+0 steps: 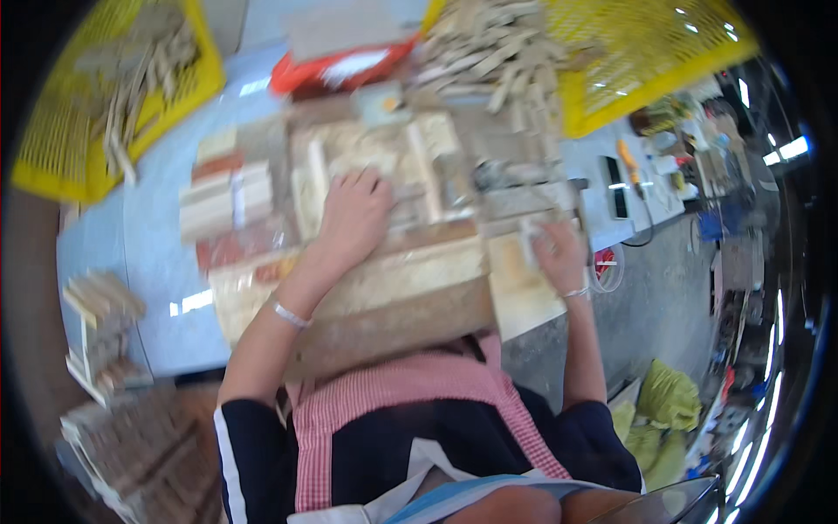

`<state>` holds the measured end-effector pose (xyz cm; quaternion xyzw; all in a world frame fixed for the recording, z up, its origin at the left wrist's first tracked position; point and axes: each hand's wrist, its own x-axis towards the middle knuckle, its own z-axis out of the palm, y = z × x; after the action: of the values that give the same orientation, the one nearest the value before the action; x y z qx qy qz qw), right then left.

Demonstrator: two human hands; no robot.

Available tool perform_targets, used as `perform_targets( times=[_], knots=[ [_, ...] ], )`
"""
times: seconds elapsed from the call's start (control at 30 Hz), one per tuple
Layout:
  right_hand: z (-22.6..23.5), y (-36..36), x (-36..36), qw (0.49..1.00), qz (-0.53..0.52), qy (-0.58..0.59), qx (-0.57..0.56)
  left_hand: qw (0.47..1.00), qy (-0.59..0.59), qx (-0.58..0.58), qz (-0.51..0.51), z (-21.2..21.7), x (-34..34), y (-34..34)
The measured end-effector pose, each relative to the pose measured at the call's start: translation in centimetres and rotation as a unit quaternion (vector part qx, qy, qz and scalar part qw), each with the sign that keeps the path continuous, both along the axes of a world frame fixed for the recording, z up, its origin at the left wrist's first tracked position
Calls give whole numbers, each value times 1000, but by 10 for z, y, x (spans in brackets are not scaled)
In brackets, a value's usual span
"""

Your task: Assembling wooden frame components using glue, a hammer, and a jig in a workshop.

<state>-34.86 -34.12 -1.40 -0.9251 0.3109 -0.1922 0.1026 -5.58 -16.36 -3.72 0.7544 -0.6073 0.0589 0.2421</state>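
Wooden boards make up a worn work block (349, 301) in front of me, with upright pale wooden strips (425, 170) on its top. Over the block's middle lies my left hand (358, 214), palm down, its fingertips bent down beside a strip; blur and the hand itself hide whether anything is under them. At the block's right end, my right hand (559, 253) is closed on a small whitish thing, too smeared to name, above a pale wooden board (522, 278). Left of the block is a stack of pale wooden pieces (227, 203) with a light band round it.
Yellow plastic baskets (205, 65) (572, 109) with loose wood sticks (489, 52) stand at the far left and far right. A red bag (297, 77) lies at the back. On the right are a dark phone (614, 188) and an orange-handled tool (628, 162). Wood pieces (100, 297) stack at left.
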Motion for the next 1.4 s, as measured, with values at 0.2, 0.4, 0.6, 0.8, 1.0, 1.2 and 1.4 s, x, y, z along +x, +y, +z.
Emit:
perform_targets(
  times=[0.2,0.4,0.6,0.8,1.0,1.2,1.4],
  knots=[
    [-48,33,-15,997,-57,-28,-44,988,113,-101,-17,14,16,-15],
    [-45,27,-18,996,-20,-35,-75,738,607,-283,80,31,-1,-22],
    [-55,28,-18,992,-51,-77,-90,592,725,-345,67,24,-15,-14],
    [-57,29,-13,993,-38,-90,-67,526,770,-333,140,-8,-18,-1],
    [-62,18,-18,995,-17,-49,-82,677,717,-53,159,24,-35,24],
    [-47,12,-14,999,-16,-43,-22,992,-12,-125,21,22,-20,0],
    [-45,21,-12,998,-4,-58,-5,998,-10,-4,57,-11,0,-29]
  ],
)
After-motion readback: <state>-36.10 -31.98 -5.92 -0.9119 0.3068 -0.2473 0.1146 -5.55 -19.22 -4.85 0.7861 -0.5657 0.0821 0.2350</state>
